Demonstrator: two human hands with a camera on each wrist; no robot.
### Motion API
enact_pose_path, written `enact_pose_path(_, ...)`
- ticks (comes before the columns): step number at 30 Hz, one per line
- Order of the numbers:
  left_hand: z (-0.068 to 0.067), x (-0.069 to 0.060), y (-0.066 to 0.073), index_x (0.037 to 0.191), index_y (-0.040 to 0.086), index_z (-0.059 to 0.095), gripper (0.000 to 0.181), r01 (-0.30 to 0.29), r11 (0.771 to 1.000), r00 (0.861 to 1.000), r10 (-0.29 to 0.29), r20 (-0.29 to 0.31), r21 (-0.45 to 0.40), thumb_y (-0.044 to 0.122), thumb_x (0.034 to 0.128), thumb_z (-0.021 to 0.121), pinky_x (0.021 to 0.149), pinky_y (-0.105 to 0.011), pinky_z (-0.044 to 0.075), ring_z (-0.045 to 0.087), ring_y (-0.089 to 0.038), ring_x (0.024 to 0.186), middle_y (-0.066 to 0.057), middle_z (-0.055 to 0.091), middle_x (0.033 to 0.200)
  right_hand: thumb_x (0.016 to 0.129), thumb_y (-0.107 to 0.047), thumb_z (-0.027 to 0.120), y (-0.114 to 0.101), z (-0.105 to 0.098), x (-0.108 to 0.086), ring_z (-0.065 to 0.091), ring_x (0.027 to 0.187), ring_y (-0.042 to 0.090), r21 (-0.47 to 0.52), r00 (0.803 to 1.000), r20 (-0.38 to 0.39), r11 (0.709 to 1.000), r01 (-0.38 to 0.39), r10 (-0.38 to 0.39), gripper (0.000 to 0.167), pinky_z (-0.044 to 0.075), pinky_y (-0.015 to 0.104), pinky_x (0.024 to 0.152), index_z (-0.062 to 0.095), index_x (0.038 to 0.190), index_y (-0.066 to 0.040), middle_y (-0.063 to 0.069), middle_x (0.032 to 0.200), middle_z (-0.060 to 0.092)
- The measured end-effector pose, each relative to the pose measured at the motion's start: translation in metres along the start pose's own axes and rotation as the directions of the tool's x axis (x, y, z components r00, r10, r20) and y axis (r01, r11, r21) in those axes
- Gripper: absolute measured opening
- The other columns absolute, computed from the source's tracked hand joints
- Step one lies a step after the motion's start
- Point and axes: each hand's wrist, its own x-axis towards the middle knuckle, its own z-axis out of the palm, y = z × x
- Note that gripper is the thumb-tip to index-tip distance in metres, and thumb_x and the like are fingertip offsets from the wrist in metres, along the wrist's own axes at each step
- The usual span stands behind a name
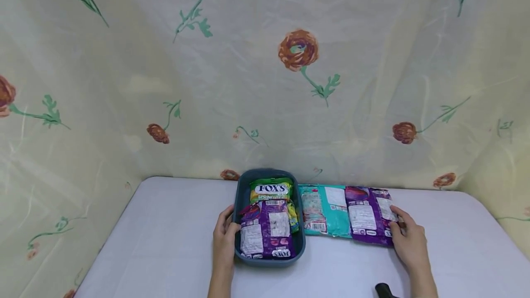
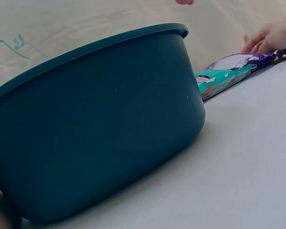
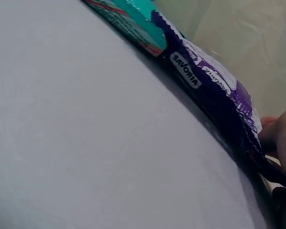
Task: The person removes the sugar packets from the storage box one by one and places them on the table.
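Observation:
A blue-green plastic tub [image 1: 271,263] stands on the table, holding a green-and-yellow Fox's candy bag [image 1: 271,187] and, on top, a purple Fox's candy bag [image 1: 265,226]. My left hand [image 1: 224,233] holds the tub's left side, thumb at the rim; the left wrist view shows the tub's wall [image 2: 100,124] up close. Right of the tub lie a teal candy bag [image 1: 325,210] and a second purple candy bag [image 1: 368,215], side by side. My right hand [image 1: 407,238] pinches this purple bag's right edge. In the right wrist view the bag [image 3: 214,86] hides some of the fingers.
A white cloth covers the table [image 1: 165,238]. Behind it hangs a flower-patterned curtain [image 1: 256,105], close to the tub and bags. A black object [image 1: 384,290], partly cut off, shows at the front edge near the right forearm.

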Motion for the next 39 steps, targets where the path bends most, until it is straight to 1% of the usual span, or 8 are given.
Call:
enact_pose_path(3, 0.0002, -0.0008, 0.0, 0.135, 0.016, 0.05, 0.053, -0.001, 1.0, 1.0, 0.001, -0.006, 0.001, 0.005, 0.0839, 0.046, 0.109, -0.047, 0.03, 0.047, -0.026, 0.129, -0.012, 0.051, 0.139, 0.093, -0.008, 0.046, -0.0009, -0.0001, -0.0006, 0.039, 0.116, 0.054, -0.014, 1.0, 0.011, 1.0, -0.016, 0.016, 0.044, 0.028, 0.067, 0.091, 0.047, 0.136, -0.007, 0.032, 0.122, 0.052)
enact_pose_path(5, 0.0003, -0.001, -0.0002, 0.134, 0.016, 0.05, 0.052, -0.002, 1.0, 1.0, 0.002, -0.011, 0.001, 0.005, 0.0836, 0.046, 0.108, -0.046, 0.031, 0.047, -0.026, 0.129, -0.012, 0.051, 0.138, 0.092, -0.007, 0.046, -0.0011, 0.0, -0.0022, 0.04, 0.115, 0.053, -0.018, 1.0, 0.006, 1.0, -0.016, 0.016, 0.044, 0.028, 0.066, 0.091, 0.048, 0.136, -0.006, 0.032, 0.123, 0.052)
enact_pose_path(8, 0.0013, -0.0011, -0.0003, 0.134, 0.016, 0.051, 0.052, -0.002, 1.0, 1.0, 0.002, -0.011, 0.003, 0.005, 0.0836, 0.046, 0.109, -0.048, 0.03, 0.047, -0.027, 0.129, -0.012, 0.051, 0.138, 0.091, -0.005, 0.047, 0.0, 0.0003, -0.0044, 0.044, 0.111, 0.05, -0.007, 1.0, -0.029, 1.0, -0.005, 0.005, 0.043, 0.03, 0.062, 0.089, 0.05, 0.134, -0.005, 0.031, 0.118, 0.053)
enact_pose_path(12, 0.0035, -0.0014, -0.0004, 0.135, 0.017, 0.05, 0.052, 0.0, 1.0, 1.0, 0.0, 0.004, 0.006, 0.005, 0.084, 0.046, 0.109, -0.049, 0.03, 0.046, -0.027, 0.13, -0.012, 0.05, 0.139, 0.09, -0.004, 0.048, 0.0032, 0.0005, -0.0063, 0.048, 0.105, 0.045, -0.002, 0.997, -0.079, 1.0, -0.006, 0.005, 0.041, 0.033, 0.057, 0.086, 0.052, 0.13, -0.002, 0.03, 0.114, 0.053)
enact_pose_path(14, 0.0041, -0.0013, -0.0005, 0.135, 0.017, 0.05, 0.052, -0.002, 1.0, 1.0, 0.002, 0.009, 0.002, 0.005, 0.084, 0.046, 0.108, -0.047, 0.031, 0.047, -0.026, 0.129, -0.012, 0.051, 0.139, 0.09, -0.003, 0.047, 0.0043, 0.001, -0.007, 0.049, 0.104, 0.044, 0.004, 0.996, -0.089, 1.0, -0.016, 0.016, 0.04, 0.032, 0.056, 0.086, 0.053, 0.13, -0.001, 0.03, 0.116, 0.052)
enact_pose_path(20, 0.0036, -0.0012, 0.0001, 0.134, 0.015, 0.05, 0.052, -0.025, 0.999, 0.999, 0.026, 0.024, -0.022, 0.003, 0.0839, 0.046, 0.106, -0.042, 0.033, 0.048, -0.024, 0.128, -0.011, 0.051, 0.139, 0.09, -0.003, 0.047, 0.0038, 0.0042, -0.0063, 0.048, 0.101, 0.037, 0.009, 0.993, -0.112, 1.0, -0.028, 0.029, 0.039, 0.031, 0.051, 0.083, 0.054, 0.128, -0.002, 0.026, 0.114, 0.052)
enact_pose_path(30, 0.0011, -0.0016, 0.0036, 0.135, 0.017, 0.05, 0.051, -0.016, 1.0, 1.0, 0.016, 0.019, -0.012, 0.006, 0.0854, 0.046, 0.109, -0.047, 0.03, 0.047, -0.024, 0.129, -0.01, 0.05, 0.14, 0.091, -0.003, 0.046, 0.0003, 0.0071, -0.005, 0.047, 0.104, 0.039, 0.019, 0.993, -0.11, 0.999, -0.041, 0.042, 0.039, 0.031, 0.053, 0.085, 0.054, 0.128, -0.002, 0.027, 0.119, 0.051)
enact_pose_path(39, -0.0006, -0.0005, 0.0018, 0.134, 0.018, 0.051, 0.051, -0.01, 1.0, 1.0, 0.01, 0.007, -0.012, 0.005, 0.0849, 0.046, 0.108, -0.044, 0.031, 0.048, -0.023, 0.128, -0.009, 0.051, 0.139, 0.091, -0.004, 0.046, -0.0004, 0.0086, -0.0029, 0.048, 0.104, 0.04, 0.022, 0.994, -0.102, 0.999, -0.039, 0.041, 0.039, 0.031, 0.053, 0.086, 0.054, 0.129, -0.002, 0.027, 0.119, 0.051)
